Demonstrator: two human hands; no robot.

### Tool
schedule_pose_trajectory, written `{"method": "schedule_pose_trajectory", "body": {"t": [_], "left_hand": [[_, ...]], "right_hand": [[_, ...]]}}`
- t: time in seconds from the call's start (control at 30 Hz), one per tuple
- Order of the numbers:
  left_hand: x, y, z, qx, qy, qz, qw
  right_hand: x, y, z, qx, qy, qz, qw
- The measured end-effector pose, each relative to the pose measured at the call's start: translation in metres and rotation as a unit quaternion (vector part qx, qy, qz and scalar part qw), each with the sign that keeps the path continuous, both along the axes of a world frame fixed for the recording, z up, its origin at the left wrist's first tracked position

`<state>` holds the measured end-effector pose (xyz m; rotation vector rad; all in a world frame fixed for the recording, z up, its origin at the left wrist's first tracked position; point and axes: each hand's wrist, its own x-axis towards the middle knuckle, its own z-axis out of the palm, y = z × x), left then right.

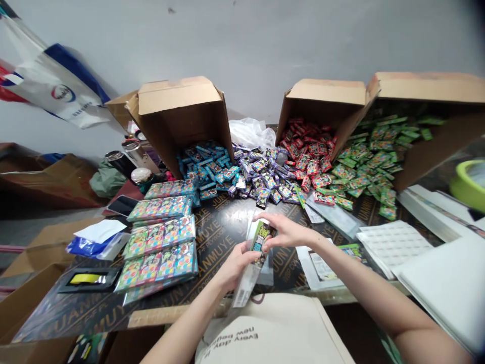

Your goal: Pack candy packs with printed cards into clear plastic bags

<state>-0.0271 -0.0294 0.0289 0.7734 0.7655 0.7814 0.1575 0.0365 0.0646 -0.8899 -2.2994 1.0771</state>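
Note:
My left hand [237, 263] is closed around a transparent plastic sleeve [245, 285] that hangs down toward my lap, a white label near its lower end. At the top of the sleeve, a small printed packet [261, 235] in green, blue and black is gripped between the fingers of my right hand [286, 231]. Both hands touch this packet, close together above the dark table [220, 222]. Whether the packet sits inside the sleeve or against it, I cannot tell. Beyond my hands lies a loose heap of purple packets [265, 177].
Cardboard boxes on their sides spill blue packets [206, 162], red packets [312, 146] and green packets [373, 162]. At left are stacks of filled sleeves [162, 242] and a tape dispenser [89, 279]. Flat sleeves [337, 215] and a label sheet [390, 242] lie at right.

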Motion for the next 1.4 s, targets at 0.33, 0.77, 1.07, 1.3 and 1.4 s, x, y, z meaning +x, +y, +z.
{"method": "schedule_pose_trajectory", "body": {"t": [0.33, 0.77, 1.07, 1.3, 1.4], "left_hand": [[-0.006, 0.008, 0.002, -0.009, 0.02, 0.083, 0.996], [-0.018, 0.026, -0.019, 0.133, 0.238, 0.22, 0.937], [-0.018, 0.02, -0.042, 0.127, 0.169, 0.084, 0.974], [0.01, 0.02, -0.03, 0.035, 0.016, 0.191, 0.981], [0.024, 0.026, -0.022, -0.039, -0.059, 0.321, 0.944]], "right_hand": [[-0.016, -0.01, -0.038, -0.214, 0.236, -0.202, 0.926], [-0.03, -0.03, -0.053, -0.405, 0.217, -0.108, 0.881], [-0.011, -0.032, -0.08, -0.368, 0.212, -0.15, 0.893], [-0.035, -0.029, -0.062, -0.226, 0.345, -0.329, 0.849], [-0.05, -0.038, -0.062, -0.241, 0.39, -0.367, 0.809]]}}
